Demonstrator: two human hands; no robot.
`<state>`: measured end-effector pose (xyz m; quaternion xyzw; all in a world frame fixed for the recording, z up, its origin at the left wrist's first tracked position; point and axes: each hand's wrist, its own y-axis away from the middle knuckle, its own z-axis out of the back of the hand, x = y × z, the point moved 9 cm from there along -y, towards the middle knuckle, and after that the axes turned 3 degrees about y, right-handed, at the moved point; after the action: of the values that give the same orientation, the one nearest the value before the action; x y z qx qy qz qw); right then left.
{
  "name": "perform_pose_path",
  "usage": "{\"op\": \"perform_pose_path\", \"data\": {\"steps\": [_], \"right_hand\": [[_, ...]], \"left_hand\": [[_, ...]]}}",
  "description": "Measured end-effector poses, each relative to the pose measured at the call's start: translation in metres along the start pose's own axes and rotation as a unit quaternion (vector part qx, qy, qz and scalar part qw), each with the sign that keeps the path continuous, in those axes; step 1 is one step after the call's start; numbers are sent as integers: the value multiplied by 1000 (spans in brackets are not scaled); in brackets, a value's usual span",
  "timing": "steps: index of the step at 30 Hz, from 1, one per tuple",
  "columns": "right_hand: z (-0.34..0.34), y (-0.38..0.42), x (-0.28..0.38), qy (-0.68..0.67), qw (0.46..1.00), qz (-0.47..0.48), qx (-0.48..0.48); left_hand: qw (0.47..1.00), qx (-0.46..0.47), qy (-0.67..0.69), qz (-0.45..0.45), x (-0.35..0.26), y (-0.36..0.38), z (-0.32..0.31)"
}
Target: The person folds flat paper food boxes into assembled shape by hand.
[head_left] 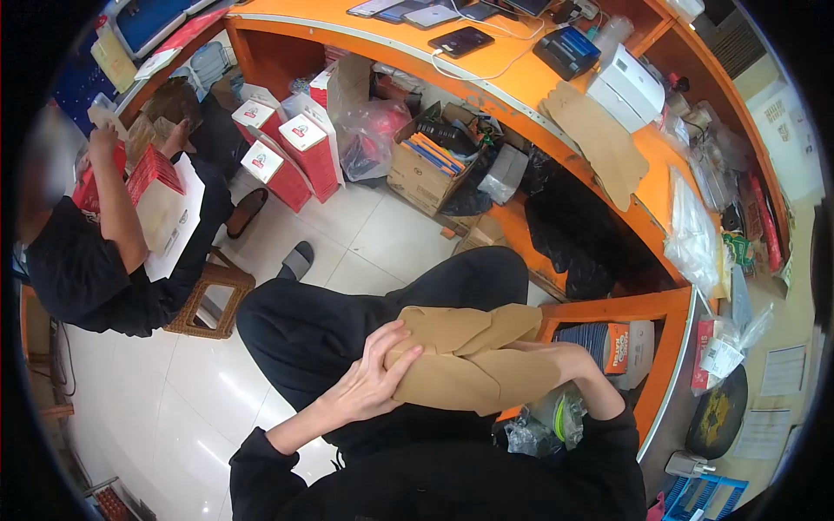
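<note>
Cardboard sheet (473,360), brown and partly folded, lies across my lap. My left hand (369,378) wraps its near end, fingers curled over it; my right hand (569,360) grips the far end beside the orange surface (521,82).

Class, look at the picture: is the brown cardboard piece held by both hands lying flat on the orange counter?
No: the folded brown cardboard piece rests over the person's lap, pressed by the left hand and right hand.

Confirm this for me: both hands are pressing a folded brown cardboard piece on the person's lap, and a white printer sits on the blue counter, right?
Not quite: the counter is orange, not blue. The head view shows it, with the white printer on it. Both the left hand and right hand do hold the folded brown cardboard piece on the lap.
</note>
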<state>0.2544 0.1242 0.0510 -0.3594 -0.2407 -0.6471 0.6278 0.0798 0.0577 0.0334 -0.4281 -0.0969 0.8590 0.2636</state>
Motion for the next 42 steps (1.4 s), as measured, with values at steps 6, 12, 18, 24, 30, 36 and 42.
{"op": "perform_pose_path", "data": {"steps": [6, 12, 18, 24, 30, 36, 42], "right_hand": [[0, 14, -19, -95, 987, -70, -110], [-32, 14, -28, -106, 972, -142, -154], [-66, -9, -42, -112, 972, -172, -115], [-99, -28, -67, -94, 972, -211, -44], [-107, -38, -88, -44, 940, -239, 241], [146, -22, -97, -18, 953, -289, -93], [307, 76, -194, 357, 773, -461, -249]], "left_hand": [[999, -34, 33, 1, 0, -6, 17], [998, -10, 54, 20, -5, -12, 6], [997, 47, 43, 40, -8, -13, -3], [993, 78, 39, 74, -3, -12, -12], [986, 62, 86, 132, 20, 6, -17], [980, 67, 77, 171, 33, 54, -43], [977, 106, 78, 169, 30, 75, -50]]}}
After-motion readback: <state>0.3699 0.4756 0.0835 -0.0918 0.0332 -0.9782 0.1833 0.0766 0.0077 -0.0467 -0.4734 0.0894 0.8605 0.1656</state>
